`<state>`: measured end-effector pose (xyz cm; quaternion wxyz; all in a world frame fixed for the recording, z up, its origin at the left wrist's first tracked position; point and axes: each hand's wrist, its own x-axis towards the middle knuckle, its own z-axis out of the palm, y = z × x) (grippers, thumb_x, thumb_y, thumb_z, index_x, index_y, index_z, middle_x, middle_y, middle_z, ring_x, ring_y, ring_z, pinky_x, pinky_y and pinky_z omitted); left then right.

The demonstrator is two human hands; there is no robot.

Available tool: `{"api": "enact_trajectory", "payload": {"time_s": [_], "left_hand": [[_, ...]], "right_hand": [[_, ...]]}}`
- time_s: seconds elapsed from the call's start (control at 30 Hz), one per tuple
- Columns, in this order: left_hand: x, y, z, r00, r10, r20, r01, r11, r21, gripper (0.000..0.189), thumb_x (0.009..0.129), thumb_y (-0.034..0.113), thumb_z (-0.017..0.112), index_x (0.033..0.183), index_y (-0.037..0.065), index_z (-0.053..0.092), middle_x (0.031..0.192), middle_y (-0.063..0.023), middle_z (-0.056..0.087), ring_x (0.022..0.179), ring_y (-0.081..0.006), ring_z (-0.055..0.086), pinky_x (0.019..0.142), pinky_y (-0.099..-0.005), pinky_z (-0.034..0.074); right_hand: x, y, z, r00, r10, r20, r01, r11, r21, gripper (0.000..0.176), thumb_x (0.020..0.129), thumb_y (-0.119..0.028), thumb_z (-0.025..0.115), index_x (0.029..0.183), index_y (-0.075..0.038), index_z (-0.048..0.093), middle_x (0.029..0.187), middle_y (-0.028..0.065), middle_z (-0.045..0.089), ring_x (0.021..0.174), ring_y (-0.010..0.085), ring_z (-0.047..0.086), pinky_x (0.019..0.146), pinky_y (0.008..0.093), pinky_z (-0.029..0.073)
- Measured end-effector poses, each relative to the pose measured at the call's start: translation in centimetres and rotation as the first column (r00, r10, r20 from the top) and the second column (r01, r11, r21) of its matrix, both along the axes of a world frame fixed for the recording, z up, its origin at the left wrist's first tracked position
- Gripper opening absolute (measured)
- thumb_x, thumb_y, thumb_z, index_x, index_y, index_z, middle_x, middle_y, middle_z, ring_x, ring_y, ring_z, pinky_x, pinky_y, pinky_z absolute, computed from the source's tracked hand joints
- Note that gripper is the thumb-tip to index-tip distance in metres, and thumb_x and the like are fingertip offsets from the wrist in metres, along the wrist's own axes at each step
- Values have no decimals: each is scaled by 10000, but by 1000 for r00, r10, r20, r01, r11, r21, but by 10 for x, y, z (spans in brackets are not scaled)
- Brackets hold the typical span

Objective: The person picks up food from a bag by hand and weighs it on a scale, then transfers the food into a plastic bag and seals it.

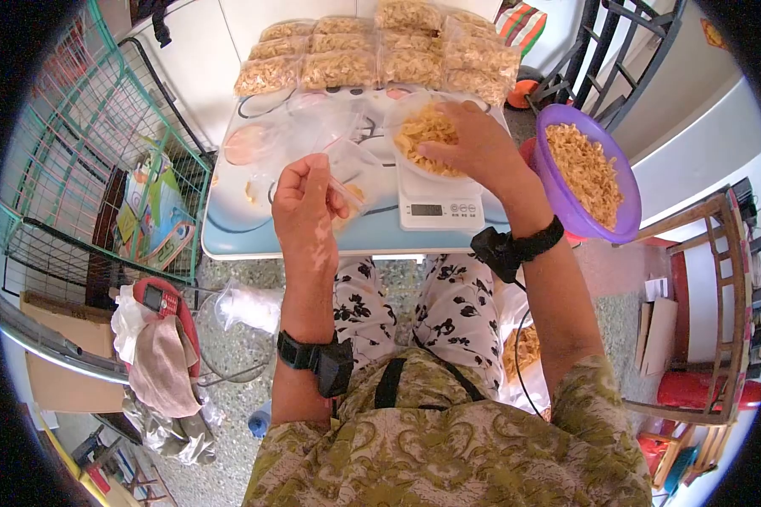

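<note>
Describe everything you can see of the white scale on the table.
The scale is a white, flat device with rounded corners, apparently plastic. Its near end carries a dark rectangular display on the left and small buttons on the right; any reading is too small to make out. It lies flat near the front edge of the table, right of the middle. A pale, translucent bowl of yellowish pieces rests on it, hiding its far part. Only the bowl and table visibly touch it.

Left grip [307, 205] pinched, right grip [477, 145] spread
</note>
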<state>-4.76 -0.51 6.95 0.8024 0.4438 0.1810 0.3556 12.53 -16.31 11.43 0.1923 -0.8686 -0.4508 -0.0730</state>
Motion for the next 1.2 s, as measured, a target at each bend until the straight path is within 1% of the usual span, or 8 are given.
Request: {"api": "enact_trajectory", "payload": {"time_s": [0.17, 0.37, 0.67, 0.8, 1.0, 1.1, 1.17, 1.2], "left_hand": [[-2, 0, 3, 1000, 12, -11, -12, 1000, 3, 201, 899, 211, 632, 934, 26, 563, 669, 11, 517, 520, -58, 463, 464, -213, 396], [-2, 2, 1, 1000, 7, -4, -7, 1000, 11, 203, 901, 217, 630, 931, 27, 564, 666, 14, 520, 521, -56, 463, 465, -207, 396], [-2, -1, 5, 1000, 15, -6, -15, 1000, 3, 199, 902, 210, 628, 931, 24, 563, 665, 14, 514, 521, -55, 459, 461, -206, 386], [-1, -2, 8, 1000, 14, -17, -14, 1000, 2, 202, 894, 225, 639, 940, 39, 572, 650, 26, 499, 524, -51, 467, 460, -195, 383], [-2, -1, 7, 1000, 19, -12, -19, 1000, 2, 194, 901, 202, 627, 938, 24, 560, 662, 13, 507, 531, -58, 462, 467, -207, 386], [1, 0, 4, 1000, 10, -18, -10, 1000, 0, 198, 897, 207, 635, 937, 28, 561, 662, 11, 509, 534, -59, 463, 466, -209, 388], [2, 0, 3, 1000, 6, -22, -6, 1000, 5, 200, 895, 210, 640, 936, 30, 562, 662, 10, 510, 535, -60, 464, 465, -210, 389], [2, -1, 3, 1000, 7, -10, -7, 1000, 4, 202, 894, 213, 642, 932, 31, 562, 664, 9, 512, 535, -60, 465, 463, -211, 389]], "right_hand": [[5, 6, -7, 992, -73, 100, 70, 997, 30, 382, 824, -374, 601, 1003, -37, 591, 1000, 190, 596, 940, 358, 597, 784, 446, 495], [10, 0, -2, 999, -14, 44, 15, 1000, -9, 229, 788, -223, 625, 945, -61, 590, 917, 187, 586, 895, 355, 581, 779, 425, 460], [4, -8, -3, 968, 176, 178, -174, 984, -27, 251, 754, -155, 624, 969, -33, 584, 987, 175, 580, 922, 353, 576, 806, 414, 456], [5, -5, 3, 988, 125, 89, -120, 991, -67, 224, 747, -135, 619, 941, -26, 595, 952, 170, 587, 887, 355, 580, 788, 400, 465], [14, -17, 19, 984, 136, 113, -154, 975, 161, 122, 787, -95, 623, 884, -22, 615, 815, 85, 590, 725, 209, 589, 664, 306, 472], [16, -22, 33, 995, 93, -43, -73, 938, 340, 144, 805, -155, 635, 901, -47, 639, 876, 116, 640, 777, 260, 632, 686, 361, 511], [17, -24, 38, 844, 209, -494, 125, 819, 560, 129, 834, -125, 656, 931, -39, 647, 906, 76, 651, 773, 177, 635, 677, 274, 513], [18, -24, 38, 846, 207, -491, 126, 818, 561, 129, 834, -125, 656, 931, -39, 647, 906, 76, 651, 773, 177, 635, 677, 274, 513]]}}
